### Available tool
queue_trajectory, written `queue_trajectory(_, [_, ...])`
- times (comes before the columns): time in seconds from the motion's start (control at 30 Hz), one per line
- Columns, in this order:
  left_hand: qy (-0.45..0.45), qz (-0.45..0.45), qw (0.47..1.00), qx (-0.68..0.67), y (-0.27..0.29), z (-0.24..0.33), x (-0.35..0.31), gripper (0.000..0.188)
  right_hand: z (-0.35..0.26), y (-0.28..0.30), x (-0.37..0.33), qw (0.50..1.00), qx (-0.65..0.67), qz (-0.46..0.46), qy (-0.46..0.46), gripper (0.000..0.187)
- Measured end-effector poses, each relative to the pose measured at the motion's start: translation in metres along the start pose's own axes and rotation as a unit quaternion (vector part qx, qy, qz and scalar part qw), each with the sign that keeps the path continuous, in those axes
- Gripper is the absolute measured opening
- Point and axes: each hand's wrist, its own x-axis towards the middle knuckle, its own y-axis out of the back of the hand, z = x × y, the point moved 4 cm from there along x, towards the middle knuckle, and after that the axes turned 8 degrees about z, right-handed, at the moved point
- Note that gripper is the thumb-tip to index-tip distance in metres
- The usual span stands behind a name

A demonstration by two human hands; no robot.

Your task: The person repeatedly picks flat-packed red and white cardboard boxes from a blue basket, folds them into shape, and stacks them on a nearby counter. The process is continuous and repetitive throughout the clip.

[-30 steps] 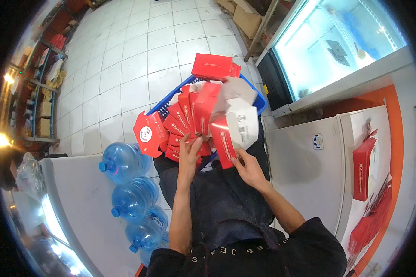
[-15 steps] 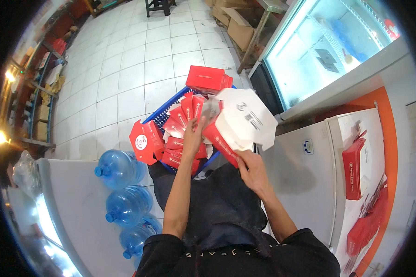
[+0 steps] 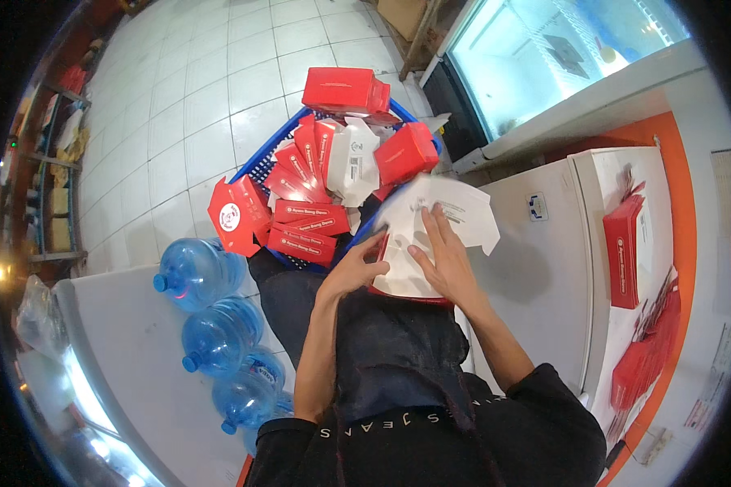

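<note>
Over my lap lies a paper food carton, its white faces up and a red edge showing along the lower side. My left hand grips its left edge, thumb and fingers at a red side panel. Pressed onto the white cardboard is my right hand, fingers spread and holding nothing. Just beyond, a blue plastic basket holds several red folded cartons, a white-topped carton and a red box. Another red box rests at its far end.
Several large blue water bottles stand on the left beside a white appliance. To the right is a white cabinet, with more red cartons on it. A lit glass-door fridge stands at the far right, on white floor tiles.
The carton has come down closer to my lap and turned. My right hand has gone from its corner to flat on top; my left hand has moved nearer, onto its left edge.
</note>
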Motion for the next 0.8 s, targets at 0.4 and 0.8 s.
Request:
queue_trajectory(0.4, [-0.066, 0.01, 0.996, -0.059, -0.003, -0.003, 0.004, 0.087, 0.082, 0.032, 0.015, 0.982, 0.009, -0.006, -0.19, 0.072])
queue_trajectory(0.8, [-0.297, 0.159, 0.83, 0.444, -0.068, 0.095, -0.013, 0.067, 0.113, -0.001, -0.043, 0.855, 0.286, 0.148, -0.407, 0.041])
